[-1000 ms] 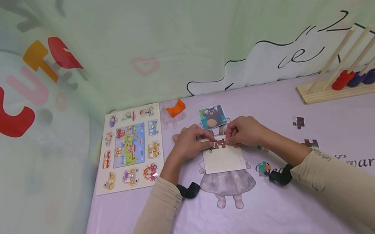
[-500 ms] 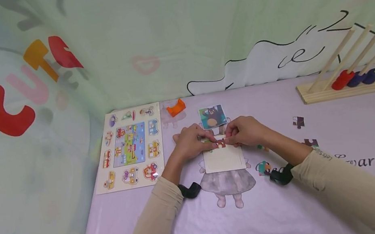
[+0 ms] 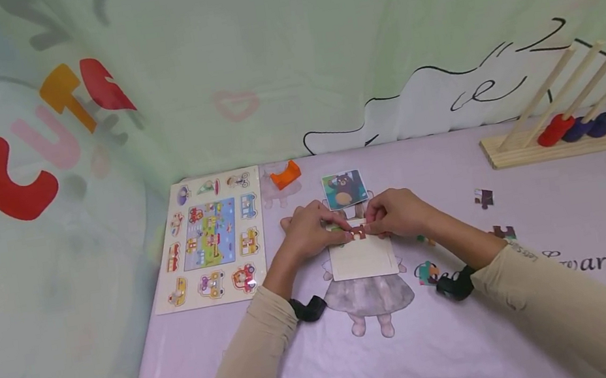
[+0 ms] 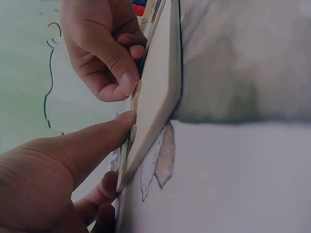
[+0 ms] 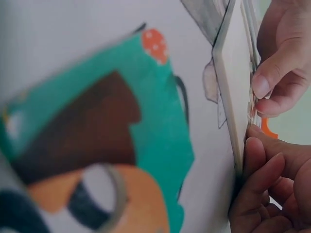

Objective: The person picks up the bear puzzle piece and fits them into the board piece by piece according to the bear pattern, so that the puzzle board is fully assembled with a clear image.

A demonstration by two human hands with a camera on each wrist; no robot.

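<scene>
In the head view a pale square wooden board (image 3: 364, 264) lies on the cloth, a brown jigsaw piece (image 3: 358, 233) near its far edge. My left hand (image 3: 308, 231) pinches at the piece's left side with thumb and forefinger. From the other side my right hand (image 3: 401, 213) holds its right part between thumb and fingertip. Both wrist views show the board's edge (image 4: 163, 92) (image 5: 228, 87), with fingertips close together on thin pieces along its top. The fingers partly hide these pieces. Just beyond the board is a bear picture card (image 3: 345, 189).
Loose jigsaw pieces lie to the right, including a teal one (image 3: 427, 273) beside my right wrist and a dark one (image 3: 483, 197) farther off. A vehicle puzzle board (image 3: 210, 240) is at left, an orange block (image 3: 285, 174) behind it. A wooden peg rack (image 3: 575, 139) stands back right.
My left fingertips have shifted slightly right over the brown piece and cover more of its left part. The right hand stays nearly still.
</scene>
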